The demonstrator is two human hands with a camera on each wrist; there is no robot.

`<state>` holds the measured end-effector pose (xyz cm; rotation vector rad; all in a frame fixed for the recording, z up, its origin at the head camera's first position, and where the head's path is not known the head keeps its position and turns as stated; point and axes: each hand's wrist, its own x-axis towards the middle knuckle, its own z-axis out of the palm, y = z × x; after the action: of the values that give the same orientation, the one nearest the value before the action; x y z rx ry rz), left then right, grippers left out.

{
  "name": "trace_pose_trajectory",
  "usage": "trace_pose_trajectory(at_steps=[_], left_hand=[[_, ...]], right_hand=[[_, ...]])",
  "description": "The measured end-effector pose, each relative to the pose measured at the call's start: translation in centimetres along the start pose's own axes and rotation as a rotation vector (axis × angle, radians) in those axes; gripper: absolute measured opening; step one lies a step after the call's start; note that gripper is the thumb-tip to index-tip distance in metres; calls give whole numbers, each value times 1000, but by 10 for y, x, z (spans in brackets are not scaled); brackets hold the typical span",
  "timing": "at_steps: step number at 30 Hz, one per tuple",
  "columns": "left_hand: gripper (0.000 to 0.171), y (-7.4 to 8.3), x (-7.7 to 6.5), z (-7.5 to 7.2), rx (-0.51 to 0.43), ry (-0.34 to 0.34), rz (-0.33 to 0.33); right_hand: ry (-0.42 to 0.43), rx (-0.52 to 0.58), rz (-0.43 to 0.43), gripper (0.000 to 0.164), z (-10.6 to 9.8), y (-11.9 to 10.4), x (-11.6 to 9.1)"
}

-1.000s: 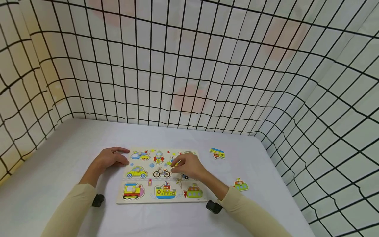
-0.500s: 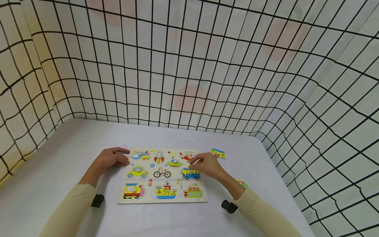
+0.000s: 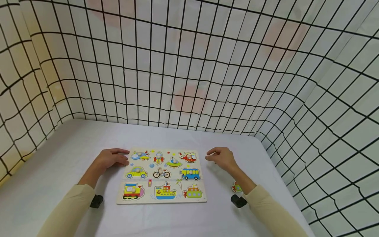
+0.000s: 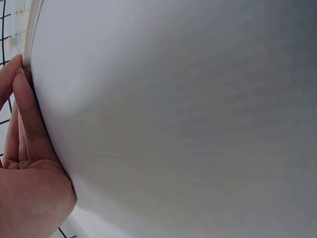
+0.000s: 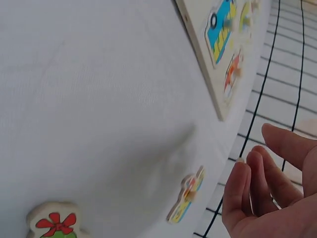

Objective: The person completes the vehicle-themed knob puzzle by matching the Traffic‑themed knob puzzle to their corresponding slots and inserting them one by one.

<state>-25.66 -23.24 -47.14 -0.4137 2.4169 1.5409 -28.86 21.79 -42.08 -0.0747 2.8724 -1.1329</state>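
A wooden vehicle puzzle board [image 3: 148, 198] lies flat on the white table. My left hand [image 3: 107, 159] rests at its left edge, fingertips touching the edge in the left wrist view. My right hand [image 3: 222, 158] hovers right of the board, holding nothing, fingers loosely bent and apart from the thumb. Near it on the table lies a loose yellow, blue and red puzzle piece [image 5: 186, 197], hidden by the hand in the head view. A green submarine piece [image 3: 236, 187] with a red propeller lies partly behind the right forearm. On the board are a bus piece [image 3: 190, 173] and a helicopter piece [image 3: 188, 157].
Other vehicles on the board include a car [image 3: 137, 172], a bicycle [image 3: 161, 173], a train [image 3: 133, 191] and a ship [image 3: 165, 192]. Black grid netting [image 3: 189, 79] over white sheeting encloses the table's back and sides.
My right hand has moved right, from above the middle of the board past the bus to the table beside it. The left hand has stayed at the board's edge.
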Motion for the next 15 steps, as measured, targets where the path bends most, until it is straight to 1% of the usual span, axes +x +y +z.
trace_pose_trajectory(at_steps=[3, 6, 12, 15], left_hand=[[62, -1, 1, 0, -1, 7, 6], [62, -2, 2, 1, -4, 9, 6], [62, -3, 3, 1, -8, 13, -1], [63, -3, 4, 2, -9, 17, -6]], right_hand=[[47, 17, 23, 26, -5, 10, 6], [69, 26, 42, 28, -8, 18, 10], [114, 35, 46, 31, -12, 25, 17], [129, 39, 64, 33, -13, 27, 21]])
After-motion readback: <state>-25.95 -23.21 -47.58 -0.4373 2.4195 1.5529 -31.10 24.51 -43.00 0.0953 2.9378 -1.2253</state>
